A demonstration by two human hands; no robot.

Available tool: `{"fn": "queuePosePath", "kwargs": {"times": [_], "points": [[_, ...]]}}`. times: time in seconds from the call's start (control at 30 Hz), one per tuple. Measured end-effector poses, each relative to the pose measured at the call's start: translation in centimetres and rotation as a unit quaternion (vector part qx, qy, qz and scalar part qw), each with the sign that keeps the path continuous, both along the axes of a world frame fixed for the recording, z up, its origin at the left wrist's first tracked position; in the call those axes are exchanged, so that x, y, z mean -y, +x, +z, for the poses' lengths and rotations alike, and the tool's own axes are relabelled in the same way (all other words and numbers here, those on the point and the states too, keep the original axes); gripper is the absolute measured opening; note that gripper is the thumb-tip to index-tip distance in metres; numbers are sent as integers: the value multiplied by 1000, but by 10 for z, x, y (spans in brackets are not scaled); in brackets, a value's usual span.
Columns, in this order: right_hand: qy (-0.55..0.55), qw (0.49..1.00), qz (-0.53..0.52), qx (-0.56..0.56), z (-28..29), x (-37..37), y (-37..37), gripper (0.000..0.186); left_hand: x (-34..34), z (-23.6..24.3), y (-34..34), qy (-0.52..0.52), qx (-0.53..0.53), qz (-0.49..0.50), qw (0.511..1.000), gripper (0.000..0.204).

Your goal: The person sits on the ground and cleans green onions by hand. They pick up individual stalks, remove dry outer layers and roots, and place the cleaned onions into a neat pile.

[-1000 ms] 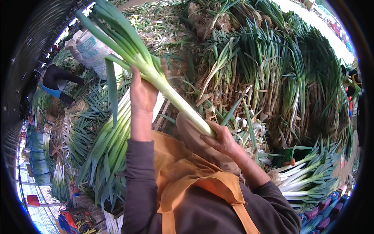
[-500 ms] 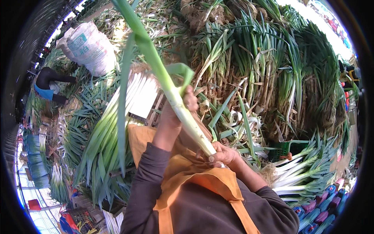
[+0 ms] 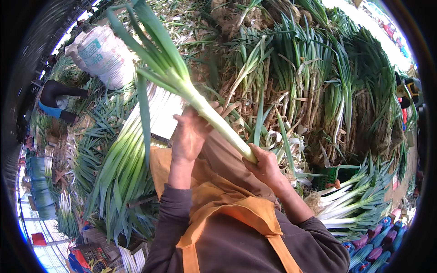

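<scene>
A large leek (image 3: 214,119) slants across the middle, its white root end low on the right and its green leaves fanned toward the upper left. My right hand (image 3: 265,166) is closed around the white end. Just under the shaft, my left hand (image 3: 193,132) is open, palm up with fingers spread; the leek crosses in front of its fingers, and I cannot tell whether they touch it. A pile of trimmed leeks (image 3: 120,150) with white stems lies to the left of my left hand. Peeled leaf scraps (image 3: 291,141) are scattered beyond my right hand.
Untrimmed leeks with dirty roots (image 3: 314,82) stand stacked at the far right. More cleaned leeks (image 3: 350,200) lie near a green crate (image 3: 334,175) at right. A white sack (image 3: 107,57) stands far left, with a bending person (image 3: 57,98) beyond it.
My left hand, closed at the leek's upper shaft before, has opened and turned palm up. The leek has shifted lower, bringing its fanned leaves into view, and my right hand has moved slightly up.
</scene>
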State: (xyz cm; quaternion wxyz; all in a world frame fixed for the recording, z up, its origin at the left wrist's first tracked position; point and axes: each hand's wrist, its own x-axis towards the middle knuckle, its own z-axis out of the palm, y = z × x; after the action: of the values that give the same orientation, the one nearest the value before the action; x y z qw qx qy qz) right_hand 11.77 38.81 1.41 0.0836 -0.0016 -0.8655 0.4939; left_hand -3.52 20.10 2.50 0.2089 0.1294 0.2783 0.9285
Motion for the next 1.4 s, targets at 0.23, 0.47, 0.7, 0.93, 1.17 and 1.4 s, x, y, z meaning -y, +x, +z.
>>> {"fn": "queuePosePath", "kwargs": {"times": [0.23,0.47,0.7,0.93,1.17,1.4], "points": [[72,993,-69,-55,-34,19,6,45,-5,21,1,-204,-26,95,974,37],[93,991,-90,-43,-41,17,10,44,3,17,-8,-144,62,34,987,35],[33,995,-88,-22,-46,17,11,40,-3,18,10,-129,47,29,990,39],[61,989,-100,-85,-49,12,12,38,0,10,15,-500,-267,237,789,19],[-54,993,-98,-20,-48,15,15,36,-9,-37,11,-451,-203,229,839,27],[-82,986,-108,96,-44,8,21,46,-8,-31,47,-619,-261,115,731,6]]}}
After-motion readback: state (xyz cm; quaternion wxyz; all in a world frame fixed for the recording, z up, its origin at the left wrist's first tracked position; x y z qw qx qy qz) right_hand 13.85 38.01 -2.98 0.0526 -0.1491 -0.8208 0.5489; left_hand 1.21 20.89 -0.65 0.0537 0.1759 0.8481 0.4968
